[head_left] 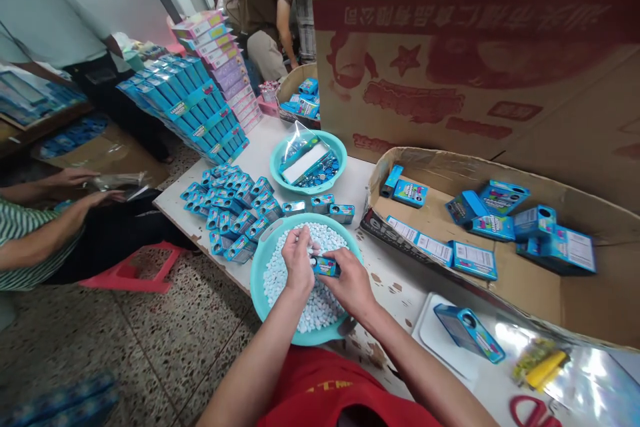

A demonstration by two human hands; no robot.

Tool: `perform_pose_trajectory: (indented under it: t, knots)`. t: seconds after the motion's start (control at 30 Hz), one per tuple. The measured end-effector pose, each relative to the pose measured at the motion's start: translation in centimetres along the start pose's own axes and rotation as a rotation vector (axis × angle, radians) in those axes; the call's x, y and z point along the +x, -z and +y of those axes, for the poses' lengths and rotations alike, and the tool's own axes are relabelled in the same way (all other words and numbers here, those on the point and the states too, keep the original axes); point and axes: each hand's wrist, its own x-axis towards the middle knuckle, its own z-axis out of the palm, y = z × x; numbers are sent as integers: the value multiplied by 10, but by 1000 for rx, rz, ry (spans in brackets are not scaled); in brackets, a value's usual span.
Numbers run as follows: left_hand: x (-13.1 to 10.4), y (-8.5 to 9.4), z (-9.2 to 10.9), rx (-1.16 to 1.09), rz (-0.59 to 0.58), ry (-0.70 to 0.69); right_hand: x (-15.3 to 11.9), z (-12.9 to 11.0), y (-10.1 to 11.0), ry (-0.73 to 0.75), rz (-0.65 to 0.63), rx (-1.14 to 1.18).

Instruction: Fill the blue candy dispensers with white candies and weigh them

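Both my hands are over a round teal basin (257,273) filled with small pale candies (313,313). My right hand (350,280) grips a small blue box (326,267) by its right end. At the box's left end is my left hand (299,257), its fingers curled together with a few pale pieces at the fingertips. Left of the basin, many small blue boxes (240,203) stand close together on the table. A few more blue boxes (342,213) line up just behind the basin's rim.
Behind stands a second teal basin (341,177) with packets. On the right are a cardboard tray (535,293) of blue boxes, a white scale (435,340) bearing one box, and red scissors (533,410). Stacked boxes (195,107) rise back left. A seated person's arms (65,220) are at left.
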Motion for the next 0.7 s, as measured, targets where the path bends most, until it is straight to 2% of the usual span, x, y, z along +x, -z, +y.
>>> perform_pose_trajectory:
  t: [0.13, 0.27, 0.43, 0.5, 0.6, 0.67, 0.7]
  knots:
    - [0, -2, 0, -43, -13, 6, 1, 4, -4, 13, 28, 48]
    - [-1, -3, 14, -101, -22, 71, -4, 7, 1, 4, 61, 154]
    - [7, 12, 37, -215, -164, 198, -16, 12, 22, -32, 116, 361]
    - [18, 22, 33, -192, -157, 273, -21, 16, 27, -51, 133, 395]
    - [34, 34, 11, -60, -84, 514, -28, 20, 29, -75, 158, 401]
    - [38, 39, -4, -11, -101, 634, -35, 19, 33, -71, 173, 403]
    - [38, 40, -10, -5, -123, 646, -41, 18, 36, -61, 176, 405]
